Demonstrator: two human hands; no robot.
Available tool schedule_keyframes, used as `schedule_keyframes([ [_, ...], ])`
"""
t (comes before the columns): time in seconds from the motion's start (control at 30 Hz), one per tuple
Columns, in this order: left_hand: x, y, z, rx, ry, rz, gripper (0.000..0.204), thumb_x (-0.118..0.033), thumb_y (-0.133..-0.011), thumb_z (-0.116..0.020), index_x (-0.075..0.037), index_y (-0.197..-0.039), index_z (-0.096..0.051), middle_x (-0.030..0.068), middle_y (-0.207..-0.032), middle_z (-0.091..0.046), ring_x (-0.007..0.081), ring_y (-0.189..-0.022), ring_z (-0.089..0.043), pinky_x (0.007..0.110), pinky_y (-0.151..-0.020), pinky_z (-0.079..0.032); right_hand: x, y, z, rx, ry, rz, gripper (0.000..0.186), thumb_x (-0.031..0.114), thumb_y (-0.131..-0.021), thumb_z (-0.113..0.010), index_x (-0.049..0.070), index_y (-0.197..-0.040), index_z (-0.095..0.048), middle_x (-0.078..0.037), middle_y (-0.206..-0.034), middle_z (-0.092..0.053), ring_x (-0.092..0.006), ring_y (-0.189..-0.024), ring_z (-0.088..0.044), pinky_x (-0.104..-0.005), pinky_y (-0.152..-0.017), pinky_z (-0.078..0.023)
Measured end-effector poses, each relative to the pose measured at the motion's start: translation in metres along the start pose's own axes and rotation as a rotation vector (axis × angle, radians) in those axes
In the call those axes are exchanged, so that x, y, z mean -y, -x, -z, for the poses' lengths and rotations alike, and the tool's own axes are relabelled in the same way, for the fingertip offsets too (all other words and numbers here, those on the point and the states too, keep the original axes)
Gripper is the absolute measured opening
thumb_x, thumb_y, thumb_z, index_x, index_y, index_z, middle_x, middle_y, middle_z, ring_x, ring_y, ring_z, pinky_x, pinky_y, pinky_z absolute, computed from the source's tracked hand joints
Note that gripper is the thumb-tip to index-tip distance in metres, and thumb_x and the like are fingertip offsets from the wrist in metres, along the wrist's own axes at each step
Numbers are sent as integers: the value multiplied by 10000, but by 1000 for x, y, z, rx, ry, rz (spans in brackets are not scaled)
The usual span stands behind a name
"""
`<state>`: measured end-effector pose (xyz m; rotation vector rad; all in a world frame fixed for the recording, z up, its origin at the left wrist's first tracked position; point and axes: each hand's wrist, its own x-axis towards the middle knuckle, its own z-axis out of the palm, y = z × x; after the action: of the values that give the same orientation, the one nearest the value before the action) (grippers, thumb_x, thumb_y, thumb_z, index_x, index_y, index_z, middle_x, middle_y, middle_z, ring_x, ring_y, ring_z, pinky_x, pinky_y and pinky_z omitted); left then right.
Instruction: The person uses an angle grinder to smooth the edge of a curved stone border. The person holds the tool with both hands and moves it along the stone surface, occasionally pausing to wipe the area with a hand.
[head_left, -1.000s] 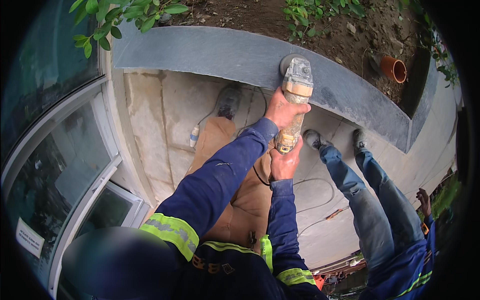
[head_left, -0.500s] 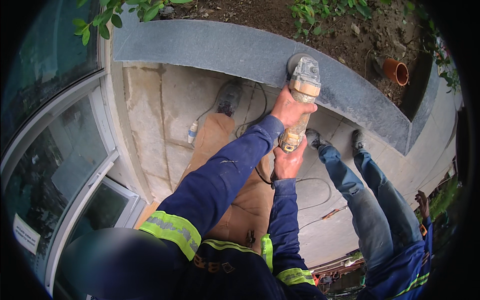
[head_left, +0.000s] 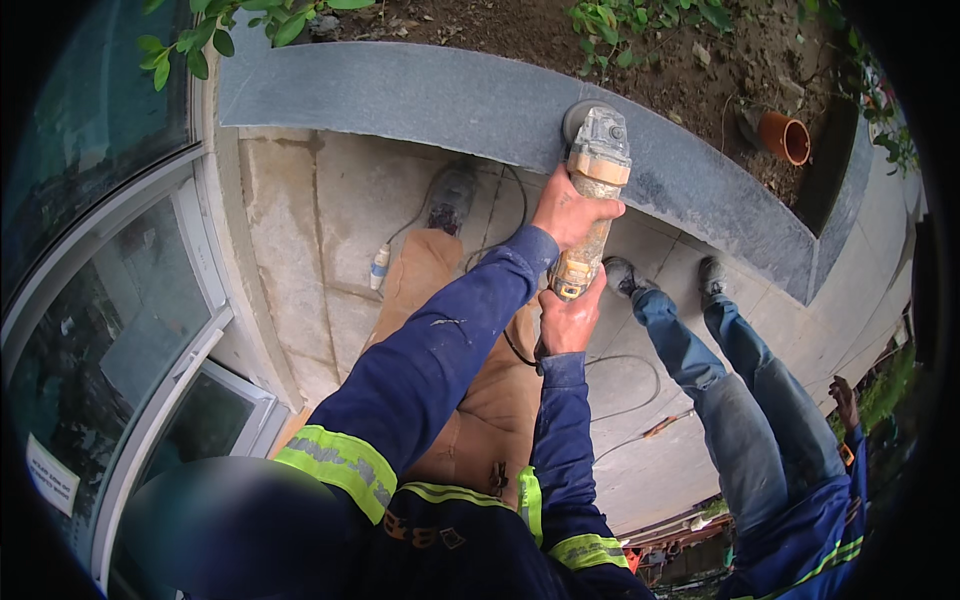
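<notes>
Both my hands hold a dusty angle grinder (head_left: 600,150) with a yellow and grey body. My left hand (head_left: 572,212) is closed round the front of the body, just behind the gear head. Farther back, my right hand (head_left: 572,318) grips the rear end, where a black cord hangs down. The grinder's round disc (head_left: 579,117) lies against the top of a grey stone coping (head_left: 420,95), near its inner edge. Whether the disc is spinning I cannot tell. A paler, dusty stretch of stone runs to the right of the disc.
Soil (head_left: 690,90) with green plants and a terracotta pot (head_left: 783,138) lies behind the coping. A co-worker in jeans (head_left: 745,410) stands at the right. Cables (head_left: 655,375) and a white cable connector (head_left: 379,268) lie on the paved floor. A glazed door (head_left: 130,290) borders the left.
The grinder and both my hands have shifted slightly left along the coping. The whole view has moved a little too. My grip is unchanged.
</notes>
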<state>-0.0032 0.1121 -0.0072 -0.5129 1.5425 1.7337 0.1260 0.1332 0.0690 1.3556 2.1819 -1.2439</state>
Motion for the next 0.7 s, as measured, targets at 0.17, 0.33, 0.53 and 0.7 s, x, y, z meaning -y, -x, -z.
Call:
schedule_keyframes([
  [0.17, 1, -2, 4, -12, 62, 67, 591, -127, -691, -866, 27, -1166, -551, 115, -1066, -674, 207, -954, -663, 351, -863, -536, 1, -2, 2, 23, 10, 4, 820, 58, -708, -677, 38, -1450, -329, -280, -1081, -661, -463, -1030, -652, -466, -889, -508],
  [0.33, -12, -7, 0, 44, 70, 87, 638, -152, -674, -879, 45, -1167, -525, 142, -1080, -669, 227, -976, -664, 359, -886, -533, 10, -3, 1, -1, -40, -47, 814, 61, -714, -677, 34, -1452, -335, -272, -1084, -665, -448, -1030, -661, -459, -896, -508],
  [0.53, 2, -1, 3, -1, 55, 95, 644, -153, -669, -882, 44, -1167, -525, 138, -1054, -676, 224, -954, -667, 352, -869, -539, 9, 6, 4, 20, -11, -49, 815, 61, -716, -678, 36, -1454, -334, -267, -1093, -666, -433, -1036, -665, -452, -900, -509],
  [0.7, -7, -4, 5, -5, 68, 77, 629, -152, -675, -881, 37, -1163, -534, 131, -1052, -679, 214, -932, -671, 353, -846, -549, 9, -5, 5, 67, -14, -43, 829, 53, -714, -676, 40, -1460, -315, -276, -1101, -661, -447, -1040, -658, -457, -894, -510],
])
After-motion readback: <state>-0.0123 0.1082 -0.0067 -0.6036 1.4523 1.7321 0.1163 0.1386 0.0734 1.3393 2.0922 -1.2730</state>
